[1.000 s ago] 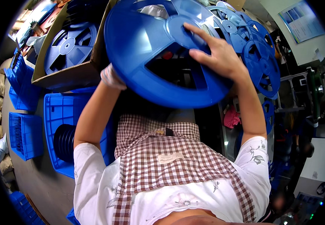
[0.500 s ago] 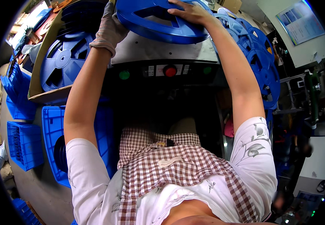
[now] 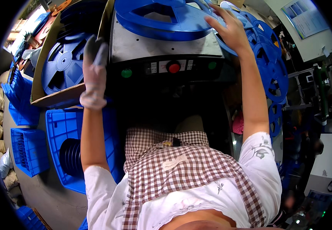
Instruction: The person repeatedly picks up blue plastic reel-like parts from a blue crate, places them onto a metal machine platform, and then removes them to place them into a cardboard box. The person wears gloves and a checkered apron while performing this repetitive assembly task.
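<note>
A large blue reel (image 3: 162, 23) lies on the grey metal top of a machine (image 3: 135, 48), its far part cut off by the upper edge of the picture. Just off the reel's right rim is my bare right hand (image 3: 229, 32), fingers spread and holding nothing. My left hand (image 3: 94, 71), in a pale glove with dark fingertips, is apart from that reel. Its fingers point up, slightly blurred, with nothing seen in them. It hovers over the near right side of a cardboard box (image 3: 55, 97), where another blue reel (image 3: 64, 61) leans.
The machine's front carries a red button (image 3: 173, 66) and green buttons (image 3: 126, 73). More blue reels (image 3: 269, 69) are stacked at the right. Low on the left stands a blue crate (image 3: 58, 122) with black discs (image 3: 70, 157), beside a smaller blue crate (image 3: 30, 153).
Both hands have come off the reel. My left hand has moved down and left to the box; my right has shifted right. The reel now rests on the machine's top.
</note>
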Motion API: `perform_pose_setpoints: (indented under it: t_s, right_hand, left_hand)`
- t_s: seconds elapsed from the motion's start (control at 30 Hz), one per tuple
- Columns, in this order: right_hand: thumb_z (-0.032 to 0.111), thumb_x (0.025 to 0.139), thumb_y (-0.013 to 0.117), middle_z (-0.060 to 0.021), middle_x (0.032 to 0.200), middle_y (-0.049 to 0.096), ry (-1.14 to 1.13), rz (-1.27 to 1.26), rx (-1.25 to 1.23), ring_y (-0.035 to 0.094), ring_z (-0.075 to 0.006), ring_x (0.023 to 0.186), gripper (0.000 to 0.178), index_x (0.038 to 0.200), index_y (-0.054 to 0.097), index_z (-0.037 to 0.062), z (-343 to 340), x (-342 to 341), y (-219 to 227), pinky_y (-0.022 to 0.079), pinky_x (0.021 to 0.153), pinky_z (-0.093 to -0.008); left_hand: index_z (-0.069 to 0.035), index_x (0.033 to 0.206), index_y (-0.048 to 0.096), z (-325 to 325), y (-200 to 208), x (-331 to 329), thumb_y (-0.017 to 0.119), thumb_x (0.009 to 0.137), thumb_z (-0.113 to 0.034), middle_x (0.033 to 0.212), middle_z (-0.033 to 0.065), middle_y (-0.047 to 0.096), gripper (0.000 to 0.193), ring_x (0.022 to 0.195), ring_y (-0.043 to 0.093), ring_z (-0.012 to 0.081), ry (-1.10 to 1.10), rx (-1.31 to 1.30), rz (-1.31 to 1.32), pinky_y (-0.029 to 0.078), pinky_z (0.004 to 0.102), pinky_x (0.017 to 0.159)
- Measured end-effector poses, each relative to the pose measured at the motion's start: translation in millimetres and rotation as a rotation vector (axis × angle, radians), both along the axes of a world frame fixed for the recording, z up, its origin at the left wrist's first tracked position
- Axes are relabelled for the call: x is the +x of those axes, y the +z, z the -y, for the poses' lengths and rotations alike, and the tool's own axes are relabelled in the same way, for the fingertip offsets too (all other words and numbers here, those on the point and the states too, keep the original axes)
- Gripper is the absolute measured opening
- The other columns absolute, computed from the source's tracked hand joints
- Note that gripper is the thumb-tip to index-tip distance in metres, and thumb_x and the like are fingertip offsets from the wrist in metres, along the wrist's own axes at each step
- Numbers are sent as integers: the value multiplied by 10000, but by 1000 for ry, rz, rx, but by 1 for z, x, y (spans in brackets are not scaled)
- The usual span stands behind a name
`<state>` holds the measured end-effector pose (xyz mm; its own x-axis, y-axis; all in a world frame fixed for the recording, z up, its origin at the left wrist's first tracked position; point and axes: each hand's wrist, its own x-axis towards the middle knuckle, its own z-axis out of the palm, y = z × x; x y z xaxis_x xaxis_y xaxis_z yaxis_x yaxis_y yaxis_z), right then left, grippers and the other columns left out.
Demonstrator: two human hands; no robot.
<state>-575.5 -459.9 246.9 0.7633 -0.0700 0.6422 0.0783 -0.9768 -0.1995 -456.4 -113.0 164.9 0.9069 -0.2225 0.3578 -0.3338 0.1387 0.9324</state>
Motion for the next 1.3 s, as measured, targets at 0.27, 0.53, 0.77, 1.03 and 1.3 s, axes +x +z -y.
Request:
perform_pose_setpoints:
  t_s: [0.27, 0.53, 0.77, 1.03, 1.3]
  right_hand:
    - [303, 687, 823, -151, 1094, 616, -255, -171, 582, 614, -241, 1004, 694, 1246, 549, -3, 41, -99, -149, 494, 850, -336]
    - [335, 752, 762, -162, 1130, 589, -265, -109, 493, 605, -303, 990, 619, 1264, 540, 68, 30, -91, -157, 486, 852, -379]
    - [351, 800, 686, -123, 1080, 618, -462, -22, 438, 619, -283, 1012, 426, 1156, 636, 123, 79, -155, -108, 495, 869, -375]
    - [88, 781, 597, -72, 1433, 415, -957, -423, -272, 365, -322, 1324, 680, 1415, 384, 207, 295, -261, -82, 378, 1044, -459]
    - [54, 749, 611, -40, 1444, 412, -1050, -867, -113, 332, -316, 1353, 816, 1465, 284, 269, 309, -243, -62, 287, 1082, -503]
  left_hand:
    - [-6, 1365, 381, 5, -73, -37, 781, 749, -131, 1283, 237, 477, 745, 1179, 487, 380, 266, 614, 333, 406, 406, 1017]
    - [-36, 1388, 368, 1, -100, -15, 652, 837, 22, 1331, 127, 470, 622, 1165, 478, 228, 1, -96, -98, 405, 347, 1003]
    - [-36, 1396, 361, 2, -76, -64, 575, 896, 28, 1314, 159, 509, 548, 1186, 493, 247, 159, 257, 180, 392, 328, 1030]
    - [-88, 1385, 414, -21, -52, -113, 545, 925, -31, 1322, 158, 490, 483, 1190, 489, 275, 180, 368, 145, 435, 343, 999]
    - [-20, 1265, 533, -23, -35, -111, 577, 852, 66, 1258, 139, 549, 425, 1145, 539, 254, 222, 513, 492, 436, 338, 997]
